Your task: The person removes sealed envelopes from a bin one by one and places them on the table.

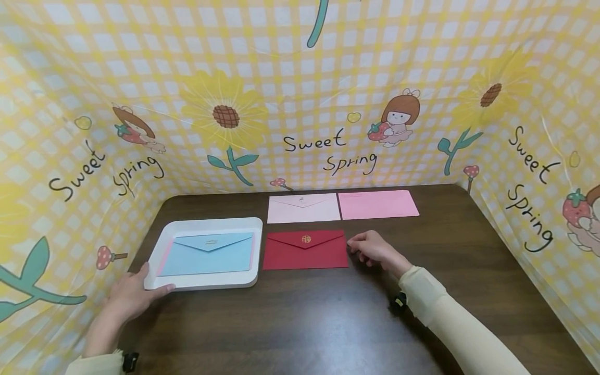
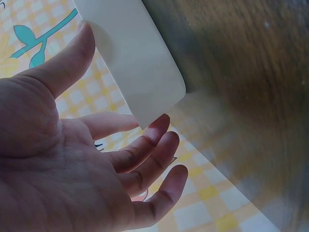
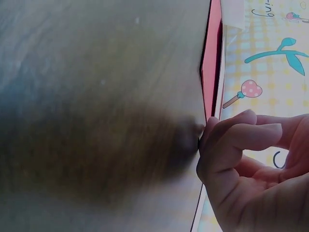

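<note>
1. the red envelope [image 1: 305, 250] lay flat on the dark surface [image 1: 328, 323] just left of the right hand [image 1: 375, 250], its long axis running left to right and its flap side up.
2. the right hand was the nearer one: its curled fingertips [image 3: 212, 126] met the envelope's right short edge [image 3: 212, 63] in the right wrist view, though i could not tell whether they pinched it or only touched it.
3. the left hand [image 1: 128, 294] sat at the near left corner of the white tray [image 1: 206, 225], fingers relaxed and spread, thumb lying on the rim and fingers under the corner [image 2: 140, 58]; it was well apart from the red envelope.
4. the tray stood just left of the red envelope, their edges close but not clearly touching.
5. count: one white tray, holding one blue envelope [image 1: 208, 253] with a pink edge showing beneath it.
6. count: one red envelope, one pale pink envelope [image 1: 303, 208] and one brighter pink envelope [image 1: 377, 204], the two pink ones side by side on the far side.
7. two hands were in view, each wearing a pale sleeve [image 1: 450, 317].
</note>
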The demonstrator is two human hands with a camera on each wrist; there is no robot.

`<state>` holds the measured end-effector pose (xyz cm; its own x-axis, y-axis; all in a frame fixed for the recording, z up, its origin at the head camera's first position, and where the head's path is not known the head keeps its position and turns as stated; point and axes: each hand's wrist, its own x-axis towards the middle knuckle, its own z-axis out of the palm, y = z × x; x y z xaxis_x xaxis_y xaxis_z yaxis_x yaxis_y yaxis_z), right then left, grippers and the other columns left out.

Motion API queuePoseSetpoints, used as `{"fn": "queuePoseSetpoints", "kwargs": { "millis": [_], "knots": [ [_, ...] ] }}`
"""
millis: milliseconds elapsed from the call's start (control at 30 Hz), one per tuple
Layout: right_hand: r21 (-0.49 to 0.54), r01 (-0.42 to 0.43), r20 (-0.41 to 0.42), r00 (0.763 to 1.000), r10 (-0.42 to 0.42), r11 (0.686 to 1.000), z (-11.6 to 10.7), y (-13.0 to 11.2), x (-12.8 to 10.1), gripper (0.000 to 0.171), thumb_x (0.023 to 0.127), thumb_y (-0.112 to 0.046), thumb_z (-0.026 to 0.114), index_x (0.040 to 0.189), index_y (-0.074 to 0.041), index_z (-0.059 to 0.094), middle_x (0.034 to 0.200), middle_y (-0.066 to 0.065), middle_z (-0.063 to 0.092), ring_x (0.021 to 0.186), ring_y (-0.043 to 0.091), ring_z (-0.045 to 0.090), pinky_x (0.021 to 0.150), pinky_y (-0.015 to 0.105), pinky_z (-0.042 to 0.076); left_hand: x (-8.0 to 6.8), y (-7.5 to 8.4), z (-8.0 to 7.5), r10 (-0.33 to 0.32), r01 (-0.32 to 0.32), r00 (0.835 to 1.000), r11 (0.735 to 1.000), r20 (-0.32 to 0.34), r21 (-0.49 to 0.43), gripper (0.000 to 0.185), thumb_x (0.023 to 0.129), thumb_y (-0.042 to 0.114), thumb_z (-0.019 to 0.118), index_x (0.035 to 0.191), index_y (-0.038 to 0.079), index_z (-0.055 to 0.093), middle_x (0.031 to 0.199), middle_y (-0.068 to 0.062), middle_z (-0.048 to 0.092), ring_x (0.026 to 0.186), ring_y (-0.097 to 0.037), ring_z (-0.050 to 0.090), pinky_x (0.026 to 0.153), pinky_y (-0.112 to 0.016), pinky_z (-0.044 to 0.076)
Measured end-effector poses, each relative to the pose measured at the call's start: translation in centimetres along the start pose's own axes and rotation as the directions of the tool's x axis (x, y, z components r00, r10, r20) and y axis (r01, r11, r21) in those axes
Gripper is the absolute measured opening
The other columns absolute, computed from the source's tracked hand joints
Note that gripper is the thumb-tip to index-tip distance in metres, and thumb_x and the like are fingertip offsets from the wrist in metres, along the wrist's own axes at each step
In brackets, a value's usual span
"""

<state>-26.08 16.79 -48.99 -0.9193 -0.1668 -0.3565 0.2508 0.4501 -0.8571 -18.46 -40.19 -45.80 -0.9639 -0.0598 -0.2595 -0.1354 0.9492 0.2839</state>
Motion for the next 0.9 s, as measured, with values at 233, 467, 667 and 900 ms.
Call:
{"fn": "queuePoseSetpoints", "kwargs": {
  "millis": [233, 467, 667, 900],
  "knots": [
    [-0.228, 0.175, -0.024, 0.982, -0.186, 0.958, 0.8, -0.1, -0.5, 0.025, 0.105, -0.01, 0.06, 0.125, 0.003, 0.066, 0.092, 0.012, 0.065, 0.064, 0.019, 0.057, 0.053, 0.032, 0.051, -0.1, -0.1, 0.0, -0.012, 0.012, 1.0, 1.0, 0.001, -0.006, 0.119, 0.093, 0.069, 0.067, 0.157, -0.017, 0.013, 0.138, -0.057, 0.031, 0.12, -0.072, 0.04, 0.089, -0.079, 0.039],
    [-0.576, 0.318, 0.109, 0.943, -0.315, 0.753, 2.9, -1.1, -2.3, 0.034, 0.102, -0.012, 0.067, 0.134, -0.002, 0.063, 0.139, 0.024, 0.048, 0.097, 0.033, 0.066, 0.09, 0.052, 0.055, 0.0, -0.1, 0.1, -0.003, 0.003, 1.0, 1.0, -0.009, 0.008, 0.119, 0.093, 0.068, 0.068, 0.154, -0.021, 0.017, 0.135, -0.058, 0.033, 0.117, -0.072, 0.043, 0.089, -0.078, 0.041],
    [-0.622, 0.338, 0.166, 0.939, -0.303, 0.707, 4.2, -1.1, -3.4, 0.046, 0.101, -0.012, 0.069, 0.144, -0.005, 0.057, 0.151, 0.026, 0.038, 0.089, 0.031, 0.068, 0.083, 0.049, 0.058, 0.0, -0.2, 0.2, -0.006, 0.006, 1.0, 1.0, -0.01, 0.009, 0.12, 0.093, 0.068, 0.068, 0.154, -0.021, 0.017, 0.135, -0.058, 0.033, 0.117, -0.072, 0.043, 0.089, -0.077, 0.042],
    [-0.619, 0.357, 0.198, 0.933, -0.3, 0.699, 4.7, -0.8, -4.0, 0.049, 0.099, -0.009, 0.069, 0.146, -0.005, 0.056, 0.15, 0.022, 0.041, 0.095, 0.029, 0.067, 0.084, 0.046, 0.057, -0.1, 0.1, 0.0, -0.01, 0.01, 1.0, 1.0, -0.009, 0.012, 0.118, 0.094, 0.068, 0.067, 0.154, -0.021, 0.017, 0.136, -0.057, 0.033, 0.118, -0.071, 0.043, 0.089, -0.076, 0.043]
  ]
}}
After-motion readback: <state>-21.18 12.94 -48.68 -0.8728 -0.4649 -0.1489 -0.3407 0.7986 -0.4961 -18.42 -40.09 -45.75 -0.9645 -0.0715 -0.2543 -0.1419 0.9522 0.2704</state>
